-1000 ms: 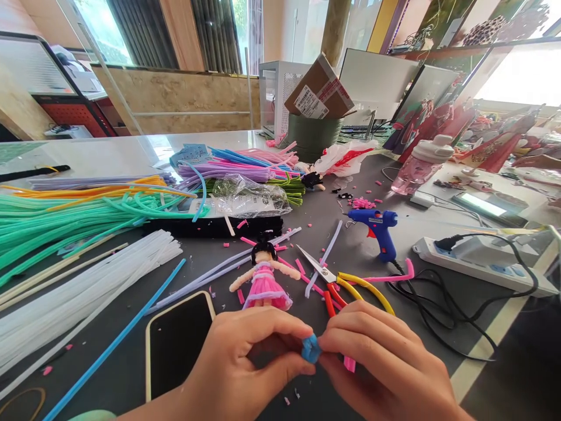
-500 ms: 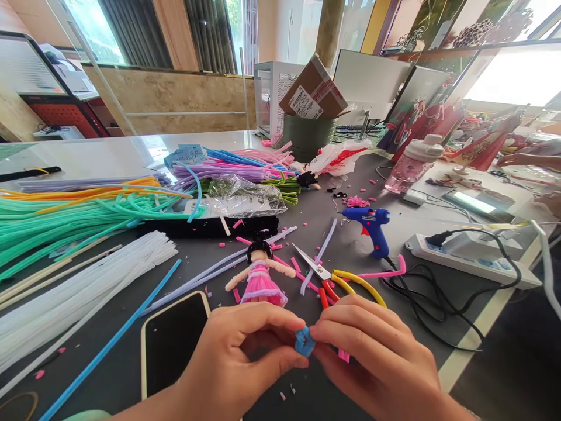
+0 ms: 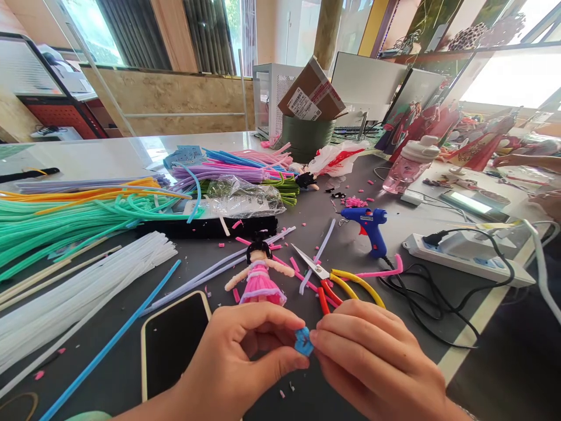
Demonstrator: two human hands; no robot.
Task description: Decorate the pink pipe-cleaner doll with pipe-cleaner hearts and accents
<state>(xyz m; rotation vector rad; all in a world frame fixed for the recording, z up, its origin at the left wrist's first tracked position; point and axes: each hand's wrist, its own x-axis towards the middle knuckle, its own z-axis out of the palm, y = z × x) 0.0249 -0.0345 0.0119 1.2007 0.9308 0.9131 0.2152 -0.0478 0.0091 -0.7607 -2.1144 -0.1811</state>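
My left hand (image 3: pixel 245 351) pinches a small blue flower-shaped piece (image 3: pixel 303 341) between thumb and forefinger. My right hand (image 3: pixel 372 356) closes its fingertips on the piece's right edge. Just beyond them lies a pipe-cleaner doll (image 3: pixel 262 275) with black hair and a pink dress trimmed in lilac. Scissors (image 3: pixel 322 272) with red and yellow handles lie open by my right hand, their handles partly hidden behind it. A phone (image 3: pixel 175 345) with a dark screen rests beside my left wrist.
Bundles of green (image 3: pixel 87 222), white (image 3: pixel 100 286) and purple pipe cleaners (image 3: pixel 223 171) spread across the left and back. On the right are a blue glue gun (image 3: pixel 371 228), a power strip (image 3: pixel 464 257) with black cable, and a pink bottle (image 3: pixel 412 166). Another person's hands (image 3: pixel 547 202) show at the far right.
My fingers have shifted slightly around the blue piece, turning it a little. A pink bit seen under my right hand before is now out of sight.
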